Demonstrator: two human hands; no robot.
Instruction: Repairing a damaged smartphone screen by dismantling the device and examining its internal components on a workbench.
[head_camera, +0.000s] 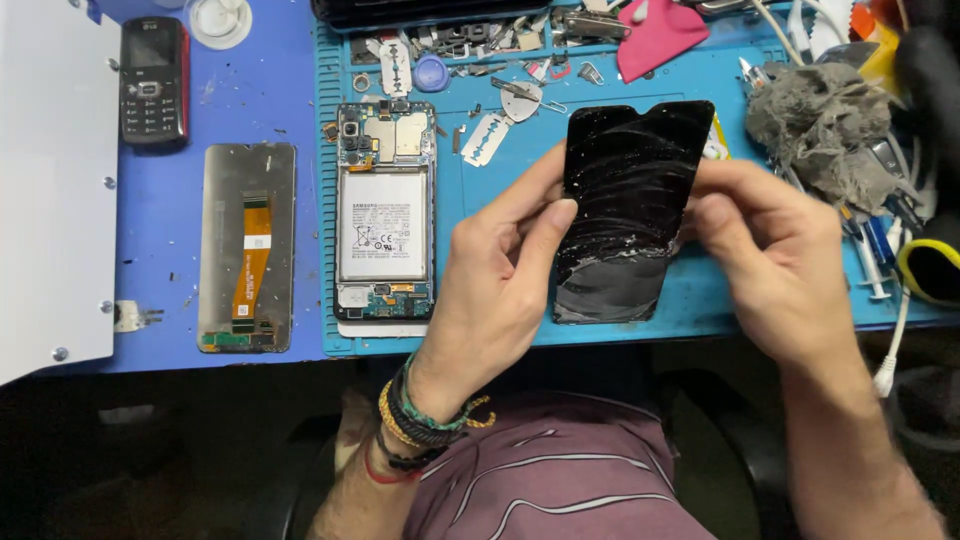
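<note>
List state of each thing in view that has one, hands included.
Left hand: gripping black panel's left edge.
Right hand: gripping its right edge.
Black panel: held above the mat, smeared with residue.
Opened phone: back off, battery exposed.
Loose display: face down, orange flex showing.
Keypad phone: screen dark.

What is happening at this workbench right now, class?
A person holds a black phone back cover above a blue work mat, with the left hand on its left edge and the right hand on its right. The cover's inner face is smeared with whitish residue. On the mat to the left lies an opened phone with its battery showing. Further left, a loose screen panel with an orange ribbon cable lies face down, and an old keypad phone sits beyond it.
</note>
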